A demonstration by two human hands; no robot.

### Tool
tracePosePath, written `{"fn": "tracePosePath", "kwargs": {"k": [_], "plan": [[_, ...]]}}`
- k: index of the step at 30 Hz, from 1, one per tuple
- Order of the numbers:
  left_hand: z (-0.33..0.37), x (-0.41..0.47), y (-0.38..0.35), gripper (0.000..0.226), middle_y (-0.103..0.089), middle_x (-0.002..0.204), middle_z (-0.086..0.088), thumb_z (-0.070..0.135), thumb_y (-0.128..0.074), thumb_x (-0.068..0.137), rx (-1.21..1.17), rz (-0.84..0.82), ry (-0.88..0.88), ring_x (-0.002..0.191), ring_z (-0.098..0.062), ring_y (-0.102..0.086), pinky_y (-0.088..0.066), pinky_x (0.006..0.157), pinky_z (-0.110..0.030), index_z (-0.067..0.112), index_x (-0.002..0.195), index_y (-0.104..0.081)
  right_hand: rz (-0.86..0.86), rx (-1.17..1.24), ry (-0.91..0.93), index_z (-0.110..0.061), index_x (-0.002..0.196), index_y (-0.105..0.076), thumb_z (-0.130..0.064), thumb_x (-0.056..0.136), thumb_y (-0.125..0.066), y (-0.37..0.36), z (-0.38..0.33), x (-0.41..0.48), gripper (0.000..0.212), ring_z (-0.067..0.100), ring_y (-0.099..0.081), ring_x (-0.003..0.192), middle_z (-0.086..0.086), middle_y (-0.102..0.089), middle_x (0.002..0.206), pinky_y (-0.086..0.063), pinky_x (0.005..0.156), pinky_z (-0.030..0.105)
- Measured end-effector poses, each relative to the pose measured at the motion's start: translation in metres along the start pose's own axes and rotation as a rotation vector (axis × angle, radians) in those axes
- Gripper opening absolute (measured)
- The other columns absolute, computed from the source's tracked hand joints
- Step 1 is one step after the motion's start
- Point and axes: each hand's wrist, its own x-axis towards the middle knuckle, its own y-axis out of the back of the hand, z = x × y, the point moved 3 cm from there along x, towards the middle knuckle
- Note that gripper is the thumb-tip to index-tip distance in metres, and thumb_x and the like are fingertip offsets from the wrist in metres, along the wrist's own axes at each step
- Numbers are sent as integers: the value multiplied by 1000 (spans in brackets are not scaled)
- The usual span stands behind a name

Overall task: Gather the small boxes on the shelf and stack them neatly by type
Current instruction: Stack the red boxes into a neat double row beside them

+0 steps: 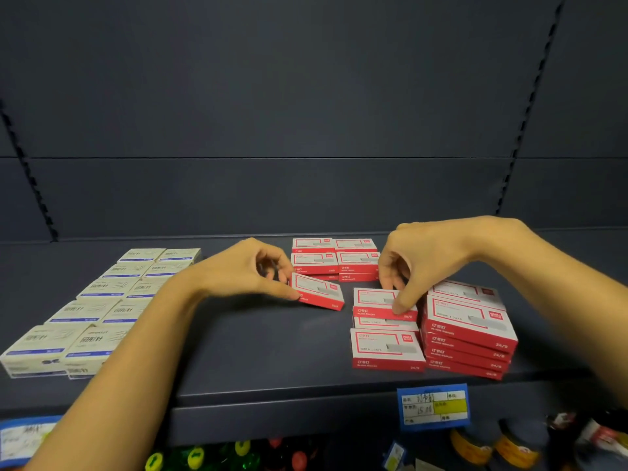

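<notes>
- Left hand pinches a loose red box by one end, left of the tall red stack; its long axis slants left to right.
- Right hand grips the top box of the low pile just beside that stack.
- Cream boxes lie in rows far left of it, on a dark grey shelf.

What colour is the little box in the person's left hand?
Red with a white top; the head view shows the box pinched by the left hand.

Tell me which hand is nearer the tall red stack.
Right. The right hand is just left of the tall red stack; the left hand is farther left.
</notes>
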Motion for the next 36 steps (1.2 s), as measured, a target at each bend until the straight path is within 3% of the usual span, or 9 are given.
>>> {"fn": "tracePosePath", "kwargs": {"k": [6,11,16,18,21,25,28,32,36], "plan": [[-7,6,-6,13,-68,75,11,30,-78,69,36,-3,32,56,-1,-50,-41,53,-11,34,79,-70,169,-151,-21,-26,87,-61,-45,74,-70,7,8,15,25,-1,-55,68,-24,-54,73,-37,56,13],[-11,10,-9,18,-69,79,8,34,-77,70,98,3,64,59,-1,-54,-43,54,-9,28,85,-69,145,-230,-47,-27,93,-61,-52,73,-68,1,13,29,32,-1,-51,68,-27,-48,75,-37,55,15],[-13,11,-8,26,-70,87,2,38,-75,71,195,17,80,70,-5,-61,-50,63,-14,23,91,-67,171,-254,-20,-27,105,-63,-53,75,-66,-1,13,30,40,4,-55,76,-20,-56,87,-37,57,14],[-11,10,-4,29,-66,78,5,42,-78,67,263,107,91,68,-6,-59,-49,65,-21,22,84,-66,196,-242,-11,-27,108,-63,-53,76,-65,0,11,25,41,4,-55,77,-20,-57,87,-37,58,13],[6,6,-4,32,-56,64,6,39,-77,67,195,258,-23,55,0,-52,-41,53,-10,13,75,-60,211,-140,10,-29,99,-65,-51,76,-66,4,8,12,32,-2,-56,73,-27,-55,75,-35,58,12],[37,-3,-30,29,-55,61,5,43,-74,67,12,90,-195,56,-3,-46,-40,54,-16,16,71,-64,81,-35,23,-28,90,-68,-49,74,-70,-3,3,-2,27,-13,-60,67,-26,-62,68,-44,66,12],[47,-9,-50,35,-62,74,2,49,-76,61,67,-26,-207,64,-8,-52,-46,60,-20,19,77,-67,18,-29,-3,-25,94,-67,-46,75,-70,-8,0,-5,29,-6,-63,66,-24,-62,71,-47,69,15],[52,-16,-66,49,-61,84,9,63,-73,53,210,-55,-211,75,-12,-55,-51,68,-34,28,84,-60,-2,-43,-9,-24,93,-66,-45,75,-70,-6,-3,-4,27,-7,-62,62,-22,-62,71,-46,68,14],[53,-17,-70,42,-61,81,10,58,-75,60,282,5,-222,73,-8,-53,-47,63,-26,26,81,-57,-26,-28,-16,-28,87,-64,-46,74,-70,-7,-3,-1,23,-8,-64,62,-22,-63,71,-49,69,15]]}}
